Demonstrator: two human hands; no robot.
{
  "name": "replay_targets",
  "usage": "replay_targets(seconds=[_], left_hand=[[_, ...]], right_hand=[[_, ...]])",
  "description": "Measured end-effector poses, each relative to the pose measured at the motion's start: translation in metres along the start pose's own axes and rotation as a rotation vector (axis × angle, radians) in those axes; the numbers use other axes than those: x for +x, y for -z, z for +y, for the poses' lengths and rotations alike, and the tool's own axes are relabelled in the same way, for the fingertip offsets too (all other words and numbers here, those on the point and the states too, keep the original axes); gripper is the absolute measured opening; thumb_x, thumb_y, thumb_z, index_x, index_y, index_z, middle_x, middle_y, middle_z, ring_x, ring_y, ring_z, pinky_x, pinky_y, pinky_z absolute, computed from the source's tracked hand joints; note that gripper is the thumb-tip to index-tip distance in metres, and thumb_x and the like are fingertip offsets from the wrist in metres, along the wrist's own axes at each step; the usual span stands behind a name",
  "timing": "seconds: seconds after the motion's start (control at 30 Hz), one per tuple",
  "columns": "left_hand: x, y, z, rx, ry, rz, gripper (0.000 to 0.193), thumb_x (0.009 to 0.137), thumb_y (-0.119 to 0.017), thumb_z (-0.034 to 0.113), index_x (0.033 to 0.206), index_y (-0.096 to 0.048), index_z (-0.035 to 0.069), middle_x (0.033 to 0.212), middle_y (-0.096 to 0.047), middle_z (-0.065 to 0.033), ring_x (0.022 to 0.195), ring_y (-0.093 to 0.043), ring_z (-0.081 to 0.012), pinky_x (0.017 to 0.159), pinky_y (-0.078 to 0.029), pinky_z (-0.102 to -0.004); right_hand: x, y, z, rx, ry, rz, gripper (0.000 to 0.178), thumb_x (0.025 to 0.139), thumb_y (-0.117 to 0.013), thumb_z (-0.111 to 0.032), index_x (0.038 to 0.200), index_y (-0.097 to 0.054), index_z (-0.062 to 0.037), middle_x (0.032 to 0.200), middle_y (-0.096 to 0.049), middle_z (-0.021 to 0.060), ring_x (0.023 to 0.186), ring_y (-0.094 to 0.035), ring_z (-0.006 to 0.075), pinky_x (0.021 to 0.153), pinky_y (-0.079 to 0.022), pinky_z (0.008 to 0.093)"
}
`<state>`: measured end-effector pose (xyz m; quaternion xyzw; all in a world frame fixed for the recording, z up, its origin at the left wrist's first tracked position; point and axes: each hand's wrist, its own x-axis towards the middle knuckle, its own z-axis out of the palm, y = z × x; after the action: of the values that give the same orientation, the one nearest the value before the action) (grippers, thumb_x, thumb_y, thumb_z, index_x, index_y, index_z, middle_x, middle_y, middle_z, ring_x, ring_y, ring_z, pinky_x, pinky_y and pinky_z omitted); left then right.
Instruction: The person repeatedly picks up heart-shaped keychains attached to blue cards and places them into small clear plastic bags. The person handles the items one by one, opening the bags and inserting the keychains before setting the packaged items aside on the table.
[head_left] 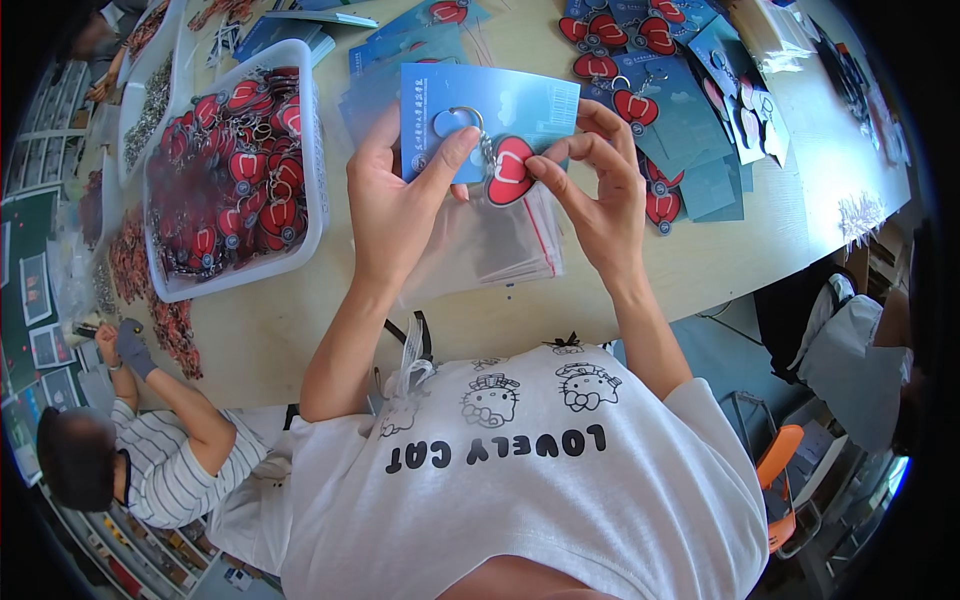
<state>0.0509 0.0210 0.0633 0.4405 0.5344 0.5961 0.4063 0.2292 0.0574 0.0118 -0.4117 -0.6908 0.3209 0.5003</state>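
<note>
My left hand (393,220) grips the left side of a blue printed backing card (545,105). Its thumb lies on the front, over the metal ring of a keychain (508,178). That keychain has a red, heart-like charm with a pale edge, hanging by a short chain across the card's lower part. Thumb and forefinger of my right hand (612,215) are closed on the charm's right edge, while the other fingers bend around the card's right side. Below the card, clear plastic bags (490,255) with a red strip lie on the table, partly covered by my hands.
To the left stands a white plastic bin (315,190) full of red keychains. Finished-looking blue cards with keychains (690,125) lie in overlapping piles at the right. More blue cards (300,45) are at the back. A co-worker (165,455) sits at the lower left.
</note>
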Motion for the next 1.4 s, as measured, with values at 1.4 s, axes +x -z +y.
replay_targets(seconds=[1.4], left_hand=[[0.006,0.015,0.023,0.123,-0.096,-0.006,0.019,0.087,-0.069,0.012,0.099,-0.062,0.000,0.085,-0.062,-0.0012,0.066,-0.054,-0.0059,0.048,-0.048,-0.0238]], right_hand=[[0.018,0.022,-0.025,0.745,-0.499,-0.228,0.025,0.083,-0.065,0.003,0.108,-0.062,0.0035,0.119,-0.062,0.0139,0.101,-0.063,0.0158,0.091,-0.050,0.0275]])
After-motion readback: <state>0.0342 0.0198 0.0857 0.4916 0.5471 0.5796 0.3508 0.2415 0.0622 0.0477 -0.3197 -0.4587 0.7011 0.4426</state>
